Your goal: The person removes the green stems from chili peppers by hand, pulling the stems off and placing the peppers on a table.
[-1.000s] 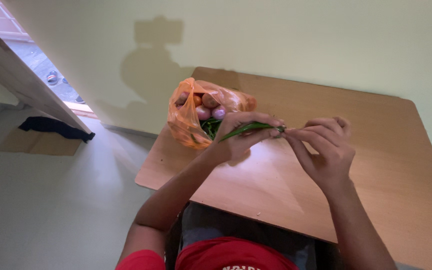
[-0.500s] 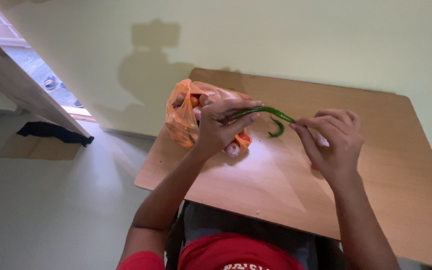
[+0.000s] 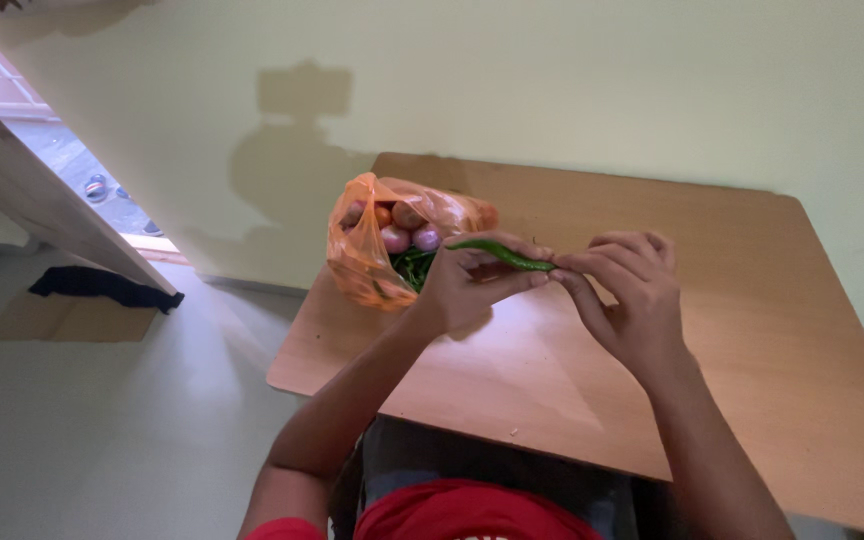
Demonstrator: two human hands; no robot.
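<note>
The green chilli is lying nearly level above the wooden table, its long axis running left to right with a slight downward slope toward the right. Which end carries the stalk cannot be told. The left hand is grasping the chilli along its left half, fingers curled over it and thumb beneath. The right hand is pinching the chilli's right end between thumb and fingertips. Both hands are hovering over the table, just beside the orange plastic bag, which is lying open with onions and green stems showing inside.

Compared with half a second earlier, the hands are sitting closer together, the chilli is lying flatter rather than arching, and the second small curled chilli on the table is no longer showing.
</note>
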